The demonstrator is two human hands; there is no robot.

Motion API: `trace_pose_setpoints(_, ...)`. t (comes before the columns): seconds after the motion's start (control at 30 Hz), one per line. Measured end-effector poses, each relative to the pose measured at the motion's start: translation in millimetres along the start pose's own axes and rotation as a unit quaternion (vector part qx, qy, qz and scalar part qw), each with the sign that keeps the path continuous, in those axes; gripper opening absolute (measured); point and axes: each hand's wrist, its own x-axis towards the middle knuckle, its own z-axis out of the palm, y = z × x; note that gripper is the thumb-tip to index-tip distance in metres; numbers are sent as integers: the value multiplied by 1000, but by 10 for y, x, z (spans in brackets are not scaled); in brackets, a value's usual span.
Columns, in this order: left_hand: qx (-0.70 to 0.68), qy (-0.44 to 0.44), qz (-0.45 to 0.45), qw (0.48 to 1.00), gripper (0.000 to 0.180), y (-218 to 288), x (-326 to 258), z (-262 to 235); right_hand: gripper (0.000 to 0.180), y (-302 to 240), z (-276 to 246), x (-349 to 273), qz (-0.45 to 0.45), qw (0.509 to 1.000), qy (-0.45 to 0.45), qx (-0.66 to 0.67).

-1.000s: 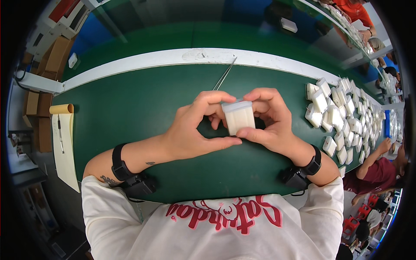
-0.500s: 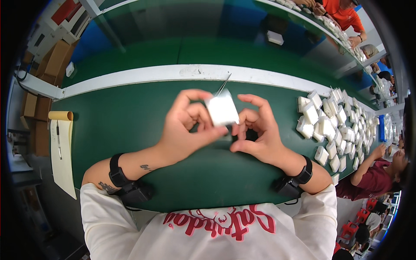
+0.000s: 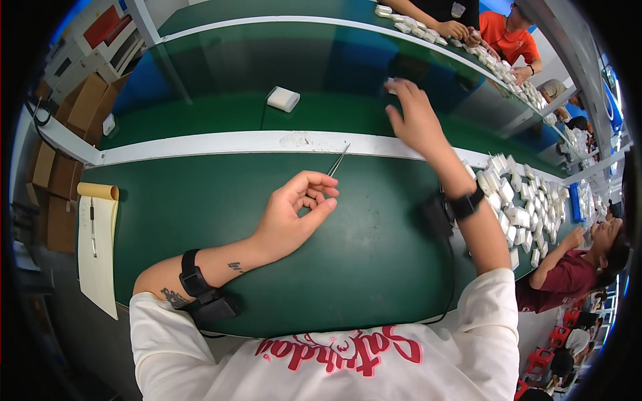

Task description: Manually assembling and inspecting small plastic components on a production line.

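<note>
Green counter (image 3: 374,267) surrounds my half-curled, empty left hand (image 3: 292,212); past its edge rail (image 3: 241,142), my right hand (image 3: 416,119), fingers parted, overlaps a white case (image 3: 390,87).

At the frame's centre, the left hand (image 3: 301,204) hovers over the table (image 3: 374,267), with tweezers (image 3: 339,160) just beyond its fingers, their tip over the rail (image 3: 234,142). Behind the rail, upper centre, a case (image 3: 283,99) rests on the rear surface (image 3: 214,120); to its right, the right hand (image 3: 414,110) reaches across the rail. A pile of cases (image 3: 521,207) covers the table's right end, a bin (image 3: 574,200) beyond it. Far left, a pen (image 3: 93,230) lies on a notepad (image 3: 99,281); cartons (image 3: 90,107) stand behind, upper left.
</note>
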Motion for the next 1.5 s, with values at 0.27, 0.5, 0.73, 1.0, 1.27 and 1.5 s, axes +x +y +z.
trace_pose_setpoints(0.27,28,-12,1,1000,24,5,-4,-2,42,391,177,424,146,943,-260,-147)
trace_pose_setpoints(0.5,173,50,140,974,69,79,-76,44,39,-919,-425,-647,270,576,-220,739)
trace_pose_setpoints(0.73,256,-31,164,952,79,93,-51,26,35,-1118,-255,-1075,215,634,-180,721)
trace_pose_setpoints(1.0,260,-21,182,948,64,90,-30,21,68,-1060,-193,-1110,10,820,-84,566)
trace_pose_setpoints(1.27,271,-29,191,943,62,110,-39,8,68,-1032,-244,-1089,-27,876,-57,478)
trace_pose_setpoints(1.5,291,-18,171,941,59,110,-31,9,66,-1080,-229,-1086,1,868,-46,495)
